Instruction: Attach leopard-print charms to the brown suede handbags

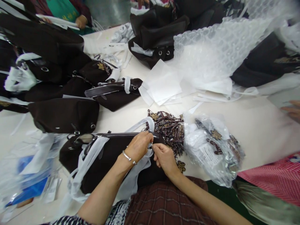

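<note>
A dark brown handbag [105, 162] lies on the table right in front of me, strips of white wrapping tissue [85, 165] around its handles. Over its right end my left hand [138, 145], with a silver bangle on the wrist, pinches a small shiny metal piece, perhaps a ring or clasp. My right hand [164, 157] meets it there, thumb and forefinger pressed together on something too small to make out. Just beyond my hands is a heap of braided brown straps [167, 128] with leopard-print flower charms. One flower charm [181, 166] hangs beside my right wrist.
A clear plastic bag [211, 150] of charms and white material sits on the right. More dark handbags [64, 114] crowd the left and back. White paper sheets [164, 82] and bubble wrap [217, 47] lie beyond. Another person's hand [82, 21] is at the far left, another [292, 109] at the right edge.
</note>
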Motion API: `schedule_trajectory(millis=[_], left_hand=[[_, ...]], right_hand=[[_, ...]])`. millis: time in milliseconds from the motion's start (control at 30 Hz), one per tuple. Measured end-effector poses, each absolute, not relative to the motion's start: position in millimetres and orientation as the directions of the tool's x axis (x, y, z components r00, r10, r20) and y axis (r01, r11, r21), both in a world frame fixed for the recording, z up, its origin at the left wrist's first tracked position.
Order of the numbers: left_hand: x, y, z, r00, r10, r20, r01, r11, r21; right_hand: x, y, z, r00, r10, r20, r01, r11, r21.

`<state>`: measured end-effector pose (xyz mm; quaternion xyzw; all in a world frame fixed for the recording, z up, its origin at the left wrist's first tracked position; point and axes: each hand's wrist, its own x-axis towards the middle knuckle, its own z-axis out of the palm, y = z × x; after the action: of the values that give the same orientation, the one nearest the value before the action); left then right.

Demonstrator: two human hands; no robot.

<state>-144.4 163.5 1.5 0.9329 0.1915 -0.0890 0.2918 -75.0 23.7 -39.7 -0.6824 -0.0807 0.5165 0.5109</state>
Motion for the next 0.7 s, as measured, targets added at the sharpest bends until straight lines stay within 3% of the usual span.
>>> schedule_trajectory(millis=[333,567,700], left_hand=[[-138.5,162.6,-3.3,0.936,0.237,-0.259,0.335,-0.823,0.459],[-142.6,158.7,-8.8,0.914,0.313,-0.258,0.404,-0.747,0.527],[-152.9,147.8,-18.8,0.922,0.357,-0.147,0.379,-0.761,0.526]], right_hand=[[-77.1,23.5,-39.5,0.515,0.636,-0.576,-0.379,-0.434,-0.817],[-76.9,21.6,-44.2,0.525,0.597,-0.606,-0.419,-0.438,-0.795],[-76.4,20.0,-44.8,0.504,0.596,-0.625,-0.426,-0.458,-0.78]])
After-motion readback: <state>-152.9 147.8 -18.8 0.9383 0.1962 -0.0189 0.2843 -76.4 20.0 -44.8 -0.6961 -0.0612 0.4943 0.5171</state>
